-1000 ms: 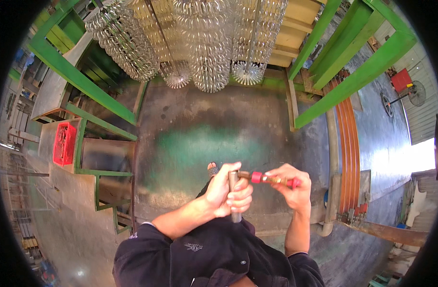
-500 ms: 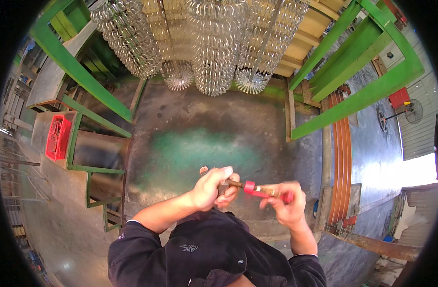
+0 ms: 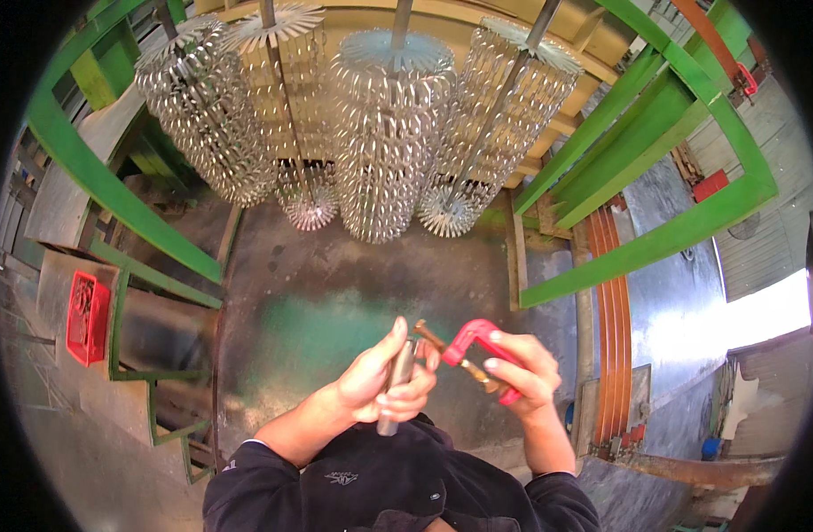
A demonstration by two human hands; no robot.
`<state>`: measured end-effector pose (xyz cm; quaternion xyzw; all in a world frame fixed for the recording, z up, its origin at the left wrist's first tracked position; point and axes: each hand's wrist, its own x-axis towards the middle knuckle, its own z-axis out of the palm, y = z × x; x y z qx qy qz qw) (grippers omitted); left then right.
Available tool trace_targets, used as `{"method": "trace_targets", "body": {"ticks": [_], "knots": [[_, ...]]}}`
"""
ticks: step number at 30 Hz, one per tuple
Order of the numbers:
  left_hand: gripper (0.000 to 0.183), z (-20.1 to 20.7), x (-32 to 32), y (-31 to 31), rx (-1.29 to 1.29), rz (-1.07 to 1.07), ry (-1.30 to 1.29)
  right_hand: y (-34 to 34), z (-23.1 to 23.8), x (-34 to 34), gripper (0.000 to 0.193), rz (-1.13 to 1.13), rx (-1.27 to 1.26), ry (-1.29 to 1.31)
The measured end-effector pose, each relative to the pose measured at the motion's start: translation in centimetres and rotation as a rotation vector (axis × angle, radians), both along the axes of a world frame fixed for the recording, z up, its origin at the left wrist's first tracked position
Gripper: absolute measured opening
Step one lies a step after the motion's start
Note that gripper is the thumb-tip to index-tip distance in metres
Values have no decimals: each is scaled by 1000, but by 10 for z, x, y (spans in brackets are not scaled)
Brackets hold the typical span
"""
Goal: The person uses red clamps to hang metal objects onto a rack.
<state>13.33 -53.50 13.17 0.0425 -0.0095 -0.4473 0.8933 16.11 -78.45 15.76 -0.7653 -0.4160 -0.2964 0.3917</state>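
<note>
My left hand is closed around a short grey metal tube, its fingers wrapped across the tube's middle. The tube stands tilted, with its lower end showing below my fingers. Close to its right, my right hand grips a red C-clamp by the frame. A rusty brown screw sticks out of the clamp toward my left fingertips. Inside the frame the screw looks brass-coloured. Whether my left fingertips touch the screw's end I cannot tell.
Ahead hang several tall racks of shiny metal loops. Green steel frames stand on both sides. At left, a red basket with small parts sits on a bench. Long orange bars lie at right.
The view has tilted up, showing more of the racks. My left hand has turned, so the tube shows upright. The clamp has swung to a steeper angle, its screw end now beside the tube.
</note>
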Motion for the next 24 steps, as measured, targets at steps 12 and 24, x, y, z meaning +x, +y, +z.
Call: {"method": "trace_targets", "body": {"ticks": [12,24], "knots": [[37,76,144,-24,903,843,-1084,33,63,128,44,243,589,782],[20,301,418,-81,1736,2123,-1788,-67,239,375,36,-145,263,-234]]}}
